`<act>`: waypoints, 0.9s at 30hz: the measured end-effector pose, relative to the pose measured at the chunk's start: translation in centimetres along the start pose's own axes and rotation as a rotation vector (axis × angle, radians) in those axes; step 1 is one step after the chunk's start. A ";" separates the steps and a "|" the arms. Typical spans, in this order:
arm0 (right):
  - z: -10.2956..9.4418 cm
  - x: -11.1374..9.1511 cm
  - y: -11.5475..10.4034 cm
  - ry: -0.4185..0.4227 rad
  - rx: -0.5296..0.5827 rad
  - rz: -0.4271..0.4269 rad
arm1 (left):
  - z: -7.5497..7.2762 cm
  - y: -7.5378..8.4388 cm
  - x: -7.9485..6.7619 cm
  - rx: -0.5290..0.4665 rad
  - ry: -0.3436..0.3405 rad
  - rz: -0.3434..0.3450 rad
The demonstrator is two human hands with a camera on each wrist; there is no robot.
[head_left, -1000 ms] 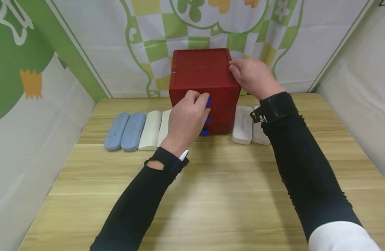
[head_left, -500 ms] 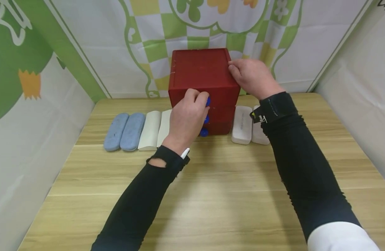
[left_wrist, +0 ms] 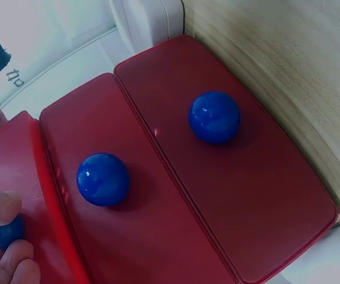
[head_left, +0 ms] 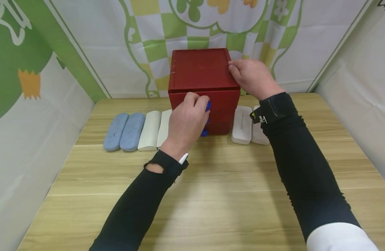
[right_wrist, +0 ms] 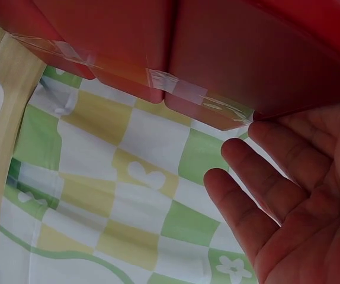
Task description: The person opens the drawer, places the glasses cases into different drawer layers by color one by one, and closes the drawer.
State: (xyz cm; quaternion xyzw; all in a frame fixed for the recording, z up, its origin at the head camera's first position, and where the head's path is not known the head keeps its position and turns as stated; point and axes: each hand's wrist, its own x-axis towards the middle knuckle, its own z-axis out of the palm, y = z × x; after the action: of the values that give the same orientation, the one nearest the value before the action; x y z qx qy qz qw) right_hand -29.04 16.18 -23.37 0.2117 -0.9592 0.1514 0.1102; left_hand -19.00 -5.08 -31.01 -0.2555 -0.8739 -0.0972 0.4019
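in the head view, a red drawer box (head_left: 201, 69) stands at the back of the wooden table (head_left: 230, 195), before a patterned cloth (head_left: 176, 35). the left hand (head_left: 188, 122) is at its front and pinches the blue knob (head_left: 208, 106) of the top drawer (head_left: 225, 101), above which a dark gap shows. the right hand (head_left: 254, 77) touches the upper right edge of the box. two blue-grey cases (head_left: 132, 132) and two cream cases (head_left: 149, 130) lie to the left, two white cases (head_left: 242, 125) to the right.

in the left wrist view, thumb and fingers hold this knob, and the top drawer stands out from the middle drawer (left_wrist: 152, 236) and the bottom drawer (left_wrist: 259, 189), both flush.

in the right wrist view, the right hand is open, its fingers rather straight, beside the box side, where transparent tape (right_wrist: 188, 92) is stuck.
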 end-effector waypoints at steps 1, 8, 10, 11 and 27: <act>0.0 0.0 0.0 0.002 -0.001 -0.002 | -0.1 0.0 -0.1 -0.002 0.004 0.004; 0.0 0.0 0.1 0.015 0.003 -0.019 | -0.7 0.4 -0.6 -0.002 0.017 0.024; 0.1 0.0 0.1 0.014 0.002 -0.020 | -0.9 0.5 -0.8 -0.004 0.020 0.027; 0.1 0.0 0.2 0.013 0.001 -0.020 | -1.0 0.6 -0.9 -0.006 0.022 0.029; 0.1 0.0 0.1 0.004 0.013 -0.013 | -2.4 1.8 -2.2 -0.019 0.010 0.029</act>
State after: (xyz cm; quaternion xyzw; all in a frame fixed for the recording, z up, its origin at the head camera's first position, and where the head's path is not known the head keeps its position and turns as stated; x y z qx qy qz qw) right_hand -29.09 16.27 -23.48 0.2183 -0.9566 0.1574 0.1114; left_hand -15.28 -5.27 -31.10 -0.2713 -0.8672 -0.1009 0.4051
